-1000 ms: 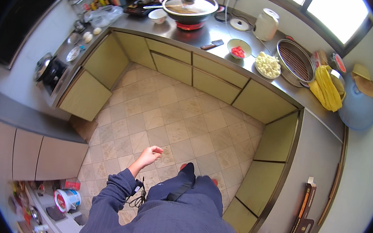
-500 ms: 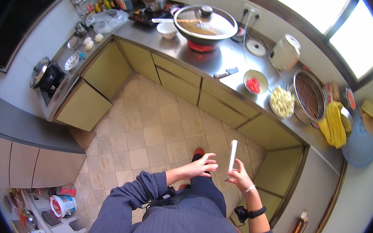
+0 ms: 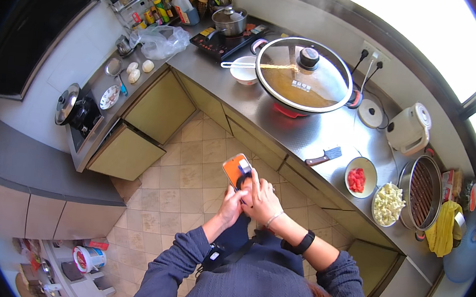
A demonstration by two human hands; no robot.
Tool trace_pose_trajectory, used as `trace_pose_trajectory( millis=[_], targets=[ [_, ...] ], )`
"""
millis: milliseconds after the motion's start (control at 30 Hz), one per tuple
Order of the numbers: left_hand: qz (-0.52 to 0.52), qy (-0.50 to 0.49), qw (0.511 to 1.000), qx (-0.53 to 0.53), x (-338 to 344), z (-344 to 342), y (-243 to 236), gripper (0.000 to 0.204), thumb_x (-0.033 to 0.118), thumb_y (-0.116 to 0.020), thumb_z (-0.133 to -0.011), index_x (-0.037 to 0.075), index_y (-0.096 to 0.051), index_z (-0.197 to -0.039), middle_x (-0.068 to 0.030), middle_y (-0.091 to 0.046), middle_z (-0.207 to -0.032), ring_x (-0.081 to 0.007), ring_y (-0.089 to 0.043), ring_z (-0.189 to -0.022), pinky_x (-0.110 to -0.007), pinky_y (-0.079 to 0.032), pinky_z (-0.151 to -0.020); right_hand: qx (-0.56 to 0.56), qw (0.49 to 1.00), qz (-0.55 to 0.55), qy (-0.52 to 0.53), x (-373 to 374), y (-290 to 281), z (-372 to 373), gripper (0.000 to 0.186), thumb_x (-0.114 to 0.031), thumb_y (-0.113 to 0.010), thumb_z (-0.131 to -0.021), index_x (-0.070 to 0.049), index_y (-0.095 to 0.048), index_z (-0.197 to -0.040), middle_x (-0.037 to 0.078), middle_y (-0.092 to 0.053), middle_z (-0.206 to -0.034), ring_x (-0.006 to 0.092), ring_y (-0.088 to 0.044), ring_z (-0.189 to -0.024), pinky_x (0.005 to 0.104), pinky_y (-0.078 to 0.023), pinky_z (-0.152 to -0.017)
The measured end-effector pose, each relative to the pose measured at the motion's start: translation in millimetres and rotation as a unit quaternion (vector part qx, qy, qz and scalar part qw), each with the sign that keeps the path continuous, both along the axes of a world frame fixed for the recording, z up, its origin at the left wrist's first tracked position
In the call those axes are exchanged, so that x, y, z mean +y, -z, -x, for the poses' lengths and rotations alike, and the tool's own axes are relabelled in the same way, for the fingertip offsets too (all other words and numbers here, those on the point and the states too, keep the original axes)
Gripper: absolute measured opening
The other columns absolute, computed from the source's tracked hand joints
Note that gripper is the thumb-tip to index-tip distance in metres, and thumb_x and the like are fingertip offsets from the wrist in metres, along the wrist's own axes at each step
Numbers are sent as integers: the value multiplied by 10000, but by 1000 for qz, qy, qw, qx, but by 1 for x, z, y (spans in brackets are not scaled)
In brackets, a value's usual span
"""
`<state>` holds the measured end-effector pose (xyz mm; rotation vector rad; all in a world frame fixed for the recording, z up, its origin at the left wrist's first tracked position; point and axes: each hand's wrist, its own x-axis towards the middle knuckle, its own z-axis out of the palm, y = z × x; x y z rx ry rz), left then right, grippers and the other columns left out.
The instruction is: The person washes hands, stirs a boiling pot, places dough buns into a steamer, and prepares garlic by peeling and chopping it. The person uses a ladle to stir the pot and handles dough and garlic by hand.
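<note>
A phone [image 3: 235, 167] with an orange-lit screen is held in front of my body, over the floor. My left hand [image 3: 229, 206] is closed round its lower part, with the thumb toward the screen. At the phone's right edge is my right hand [image 3: 264, 201], its index finger stretched out by the screen and the other fingers partly bent. Whether that finger touches the glass I cannot tell. A bracelet and a black wristband are on my right arm.
Along the counter stand a large lidded pan [image 3: 304, 89], a knife [image 3: 324, 157], a bowl of red pieces [image 3: 366, 192], a bowl of pale chopped vegetable [image 3: 388, 204], a steamer pot [image 3: 419, 191] and a white kettle [image 3: 409, 129]. A small pot [image 3: 229, 21] sits on the far-left cooktop.
The phone went from edge-on in my right hand to my left hand, its screen now lit and facing up. Both hands came together, and the view shifted.
</note>
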<state>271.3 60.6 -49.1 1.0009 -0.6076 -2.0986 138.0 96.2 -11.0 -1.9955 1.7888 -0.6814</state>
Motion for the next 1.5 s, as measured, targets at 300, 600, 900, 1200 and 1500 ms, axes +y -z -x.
trace_pose_trajectory(
  millis=[300,600,900,1200,1500],
  targets=[
    [-15,-41,999,-6,-219,-12,30,273,152,-578,-839,140,-424,-1064,-41,-550,-1006,-197,-579,-976,-405,-508,-853,-234,972,-38,6,-175,10,21,867,-283,-680,-796,35,-181,-1430,312,-424,-1328,398,-446,-1239,411,-372,-1033],
    [39,16,989,-140,-429,-11,102,443,141,-620,-784,139,-402,-1170,-71,-540,-1086,-203,-569,-1005,-380,-498,-865,-369,868,-125,307,-156,65,111,381,-210,-640,-866,-1,-575,-1179,159,-666,-1059,220,-652,-946,326,-517,-840],
    [-66,72,990,-97,-546,13,168,431,137,-598,-824,115,-391,-1201,-105,-560,-1084,-242,-606,-995,-407,-555,-811,-452,607,-84,648,-36,60,112,300,-139,-640,-868,-31,-596,-1144,64,-663,-999,136,-630,-861,254,-510,-695],
    [25,120,957,-262,-557,22,125,115,83,-597,-803,-2,-563,-873,-55,-566,-701,-178,-598,-573,-287,-509,-476,-219,818,-32,532,-126,-87,159,282,-169,-654,-847,-33,-608,-1090,91,-661,-870,152,-653,-731,287,-521,-672],
    [213,89,918,-323,-509,7,66,354,-36,-510,-836,-38,-532,-1189,-130,-557,-1211,-207,-530,-1125,-299,-405,-961,43,903,-62,423,-248,-97,213,571,-361,-602,-873,-15,-414,-1287,196,-553,-1050,364,-611,-902,404,-509,-759]
  ],
)
